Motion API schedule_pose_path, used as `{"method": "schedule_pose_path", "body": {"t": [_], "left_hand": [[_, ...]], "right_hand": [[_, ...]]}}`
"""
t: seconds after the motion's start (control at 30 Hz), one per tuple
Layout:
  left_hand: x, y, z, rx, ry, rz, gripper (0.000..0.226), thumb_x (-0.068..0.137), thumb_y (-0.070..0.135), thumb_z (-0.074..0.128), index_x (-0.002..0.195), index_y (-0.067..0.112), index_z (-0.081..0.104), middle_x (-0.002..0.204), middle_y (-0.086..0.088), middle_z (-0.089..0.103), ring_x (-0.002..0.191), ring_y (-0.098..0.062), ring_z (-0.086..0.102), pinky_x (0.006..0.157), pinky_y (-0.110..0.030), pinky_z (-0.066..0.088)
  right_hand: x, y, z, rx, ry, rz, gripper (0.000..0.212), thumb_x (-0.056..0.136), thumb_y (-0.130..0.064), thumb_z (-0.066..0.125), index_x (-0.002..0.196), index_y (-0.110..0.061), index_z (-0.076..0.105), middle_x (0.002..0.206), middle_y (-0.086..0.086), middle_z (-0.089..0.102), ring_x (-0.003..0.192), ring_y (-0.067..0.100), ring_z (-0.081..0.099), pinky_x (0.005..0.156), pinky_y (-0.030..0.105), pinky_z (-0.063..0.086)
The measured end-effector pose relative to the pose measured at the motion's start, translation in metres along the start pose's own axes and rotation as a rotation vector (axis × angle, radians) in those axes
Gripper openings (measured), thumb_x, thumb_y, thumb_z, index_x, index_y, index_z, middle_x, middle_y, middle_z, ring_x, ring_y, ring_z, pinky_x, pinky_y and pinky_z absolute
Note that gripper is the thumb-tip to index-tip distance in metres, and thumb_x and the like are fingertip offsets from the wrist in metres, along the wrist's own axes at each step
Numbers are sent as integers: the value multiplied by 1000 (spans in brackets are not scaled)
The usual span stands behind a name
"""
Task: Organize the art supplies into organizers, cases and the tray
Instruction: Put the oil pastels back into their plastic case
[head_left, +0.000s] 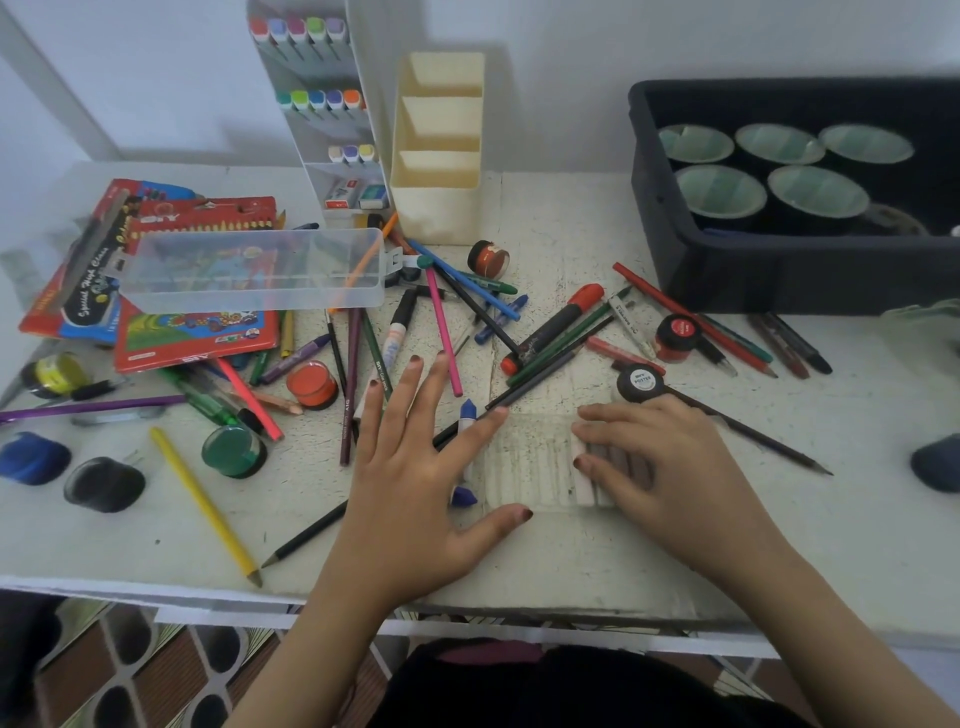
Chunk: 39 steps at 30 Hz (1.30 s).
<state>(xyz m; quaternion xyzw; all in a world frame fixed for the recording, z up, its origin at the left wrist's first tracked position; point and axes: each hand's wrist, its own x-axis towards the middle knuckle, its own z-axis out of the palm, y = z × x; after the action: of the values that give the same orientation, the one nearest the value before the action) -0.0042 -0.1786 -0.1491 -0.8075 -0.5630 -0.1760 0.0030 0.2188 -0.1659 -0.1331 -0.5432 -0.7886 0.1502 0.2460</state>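
Note:
A clear ribbed crayon tray (530, 467) lies on the white table (597, 561) near its front edge. My left hand (415, 478) rests flat beside it, fingers spread, thumb and forefinger touching the tray's left side. My right hand (660, 467) lies over the tray's right end, its fingertips pressing on a few white and brown crayons (608, 460) that sit in the grooves. Pens, pencils and markers lie scattered behind the hands, among them a pink pencil (444, 332) and a red-capped marker (558, 325). A clear plastic case (249, 270) rests on colouring packs at the left.
A white marker organizer (322, 104) and a cream pen holder (439, 150) stand at the back. A black bin (753, 270) with cups fills the back right. Paint pots lie about: green (234, 451), orange (311, 384), black (640, 383), blue (32, 458). A yellow pencil (205, 504) lies front left.

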Motion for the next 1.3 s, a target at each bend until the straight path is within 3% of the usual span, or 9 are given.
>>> {"method": "schedule_pose_path", "body": {"t": [0.13,0.27,0.4,0.53,0.67,0.9,1.07,1.17,1.3], "left_hand": [[-2,-1,0,-13,14,-3,72,77,74,43,134,31,53,154,-15,24,145,-29,10,117,-49,4],[-1,1,-2,-21,14,-5,72,77,74,43,134,31,53,154,-14,24,146,-29,8,118,-47,1],[0,2,-3,-57,32,-14,71,77,74,45,131,29,56,154,-13,24,146,-27,7,118,-47,1],[-3,0,-4,-107,50,-22,69,76,72,50,128,28,58,154,-11,25,146,-28,8,118,-49,3],[-3,-1,-4,-149,61,-24,68,74,69,55,124,24,62,154,-11,25,146,-27,7,118,-46,1],[-2,-3,-3,-186,51,-45,69,71,68,58,127,27,59,155,-9,24,146,-25,4,118,-46,1],[-2,-3,-4,-193,49,-44,68,71,70,56,126,30,60,154,-9,25,146,-25,5,118,-47,1],[-1,-4,-4,-191,49,-42,67,71,70,56,125,31,60,153,-8,26,146,-24,5,118,-45,0],[-2,-4,-4,-188,57,-35,68,71,70,55,126,30,59,153,-8,28,146,-24,6,118,-47,1]], "right_hand": [[1,0,0,-55,-30,1,29,80,-39,57,100,-25,72,109,-12,67,94,10,52,81,29,33],[14,-7,-2,-54,-13,-23,19,87,-31,57,94,-25,72,103,-9,65,94,11,53,83,29,38],[49,-28,-1,35,-107,-26,17,92,-31,53,98,-27,69,90,-15,59,79,-4,48,71,15,37],[82,-48,7,52,-216,29,23,92,-35,52,86,-19,69,76,-10,61,70,3,55,59,24,43],[101,-61,17,-148,-402,89,42,87,-52,54,79,-13,70,69,1,64,62,14,59,49,25,40],[112,-66,19,-115,-510,145,33,80,-50,65,77,-17,71,63,-4,60,59,10,55,50,24,35],[111,-54,12,129,-366,149,26,86,-40,63,69,-22,71,64,2,64,50,6,49,49,21,35],[107,-43,-2,281,-241,212,23,86,-40,63,69,-25,66,65,-6,66,45,-4,52,48,20,39],[97,-31,-32,301,-194,255,19,88,-37,60,74,-25,63,65,-5,65,44,-2,50,42,16,44]]}}
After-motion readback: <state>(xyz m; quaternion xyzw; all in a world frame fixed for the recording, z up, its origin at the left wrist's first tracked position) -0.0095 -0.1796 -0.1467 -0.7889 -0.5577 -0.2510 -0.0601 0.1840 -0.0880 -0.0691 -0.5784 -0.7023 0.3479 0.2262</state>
